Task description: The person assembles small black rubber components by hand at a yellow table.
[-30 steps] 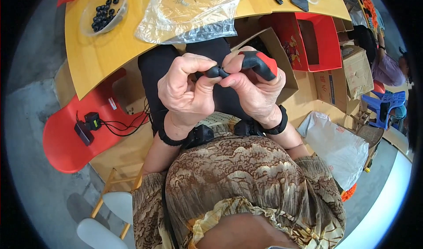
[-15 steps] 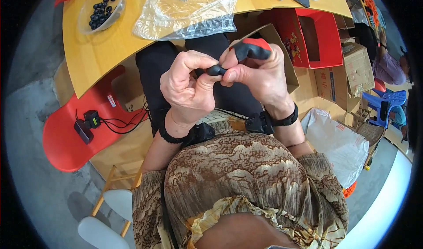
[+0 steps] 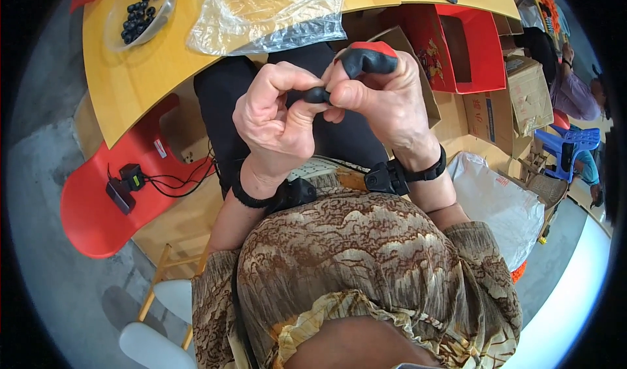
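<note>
Above my lap, both hands meet at a small, rounded black piece (image 3: 316, 95). My left hand (image 3: 277, 117) pinches it between thumb and forefinger. From the other side, my right hand (image 3: 388, 104) closes thumb and fingers on its right end and hides part of it. A black and red cover (image 3: 367, 60) sits over a finger of the right hand. Beyond the hands, a clear plastic bag (image 3: 274, 29) lies on the yellow table (image 3: 124, 88). Several black ring-like pieces (image 3: 138, 17) lie in a clear plastic bowl (image 3: 166, 16) at the table's far left.
A red chair (image 3: 91, 199) on the left carries small black devices (image 3: 122, 189) and cables. Under the table's right side stand a red box (image 3: 480, 49) and cardboard boxes (image 3: 499, 117). A white plastic sack (image 3: 496, 206) lies near my right arm. Another person (image 3: 575, 95) is at far right.
Both hands keep their pinch on the small black piece. My right thumb now covers more of it. The whole view has shifted slightly.
</note>
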`<action>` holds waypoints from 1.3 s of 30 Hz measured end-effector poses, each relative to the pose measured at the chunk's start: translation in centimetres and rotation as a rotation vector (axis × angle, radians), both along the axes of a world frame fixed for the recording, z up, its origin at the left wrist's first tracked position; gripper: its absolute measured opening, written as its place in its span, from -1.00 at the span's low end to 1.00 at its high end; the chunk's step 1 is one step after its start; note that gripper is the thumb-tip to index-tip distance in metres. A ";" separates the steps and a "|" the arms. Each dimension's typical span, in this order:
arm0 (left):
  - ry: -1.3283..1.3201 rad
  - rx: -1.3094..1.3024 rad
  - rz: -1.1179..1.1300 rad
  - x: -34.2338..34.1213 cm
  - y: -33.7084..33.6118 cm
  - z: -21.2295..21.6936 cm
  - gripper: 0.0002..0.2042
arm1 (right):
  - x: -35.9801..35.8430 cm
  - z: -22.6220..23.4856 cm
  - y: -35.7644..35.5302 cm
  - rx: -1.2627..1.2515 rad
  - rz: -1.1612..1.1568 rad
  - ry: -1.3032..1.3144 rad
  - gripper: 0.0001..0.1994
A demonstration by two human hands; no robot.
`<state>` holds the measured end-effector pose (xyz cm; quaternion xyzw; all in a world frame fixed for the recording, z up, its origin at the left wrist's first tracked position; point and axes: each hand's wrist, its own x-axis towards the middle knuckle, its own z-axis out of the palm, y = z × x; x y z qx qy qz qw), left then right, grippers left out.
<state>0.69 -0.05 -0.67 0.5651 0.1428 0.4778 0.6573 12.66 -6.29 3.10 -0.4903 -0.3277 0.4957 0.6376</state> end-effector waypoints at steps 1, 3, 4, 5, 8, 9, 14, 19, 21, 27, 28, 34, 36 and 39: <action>-0.002 -0.002 -0.001 0.0 0.0 -0.1 -0.88 | 0.0 -0.1 0.2 0.001 0.021 0.006 -0.93; 0.004 -0.037 0.006 0.0 0.0 -0.4 -0.89 | -0.2 -0.4 0.6 -0.003 0.040 0.034 -0.91; -0.004 -0.039 0.001 0.1 0.2 -0.5 -0.89 | -0.4 -0.7 0.5 -0.008 0.040 0.063 -0.91; -0.009 0.031 0.025 0.3 0.4 -0.6 -0.88 | -0.6 -1.0 0.6 0.000 0.028 0.080 -0.90; 0.025 0.210 0.098 0.2 1.4 -0.8 -0.89 | -1.7 -1.7 0.6 -0.007 0.009 0.068 -0.80; 0.071 0.319 0.151 0.1 1.7 -0.9 -0.89 | -2.0 -1.9 0.5 0.015 0.005 -0.011 -0.77; 0.043 0.254 0.165 0.6 1.6 -1.3 -0.92 | -2.8 -1.1 0.7 0.049 -0.031 -0.310 -0.66; -0.008 0.164 -0.044 1.2 1.3 -1.3 -0.76 | -3.4 -1.4 1.1 0.136 -0.161 -0.462 -0.72; -0.179 -0.024 0.005 1.8 0.4 0.3 -0.56 | -3.0 -1.3 1.5 0.204 -0.108 -0.582 -0.79; 0.046 0.375 0.090 1.2 1.9 2.3 -0.63 | -2.8 -0.4 1.6 0.399 -0.131 -0.639 -0.81; 0.044 0.366 0.083 1.3 2.1 2.5 -0.63 | -2.6 -0.3 1.6 0.436 -0.166 -0.663 -0.81; 0.145 0.261 0.208 2.6 1.8 1.9 -0.81 | -2.3 -2.4 2.2 0.364 -0.361 -0.937 -0.82; 0.297 0.251 0.209 2.9 1.8 0.2 -0.62 | -1.7 -2.4 2.7 0.046 -0.060 -0.270 -0.78; 0.113 0.021 0.064 2.7 1.7 -1.4 -0.61 | -1.3 -3.3 2.5 -0.038 -0.019 0.092 -0.68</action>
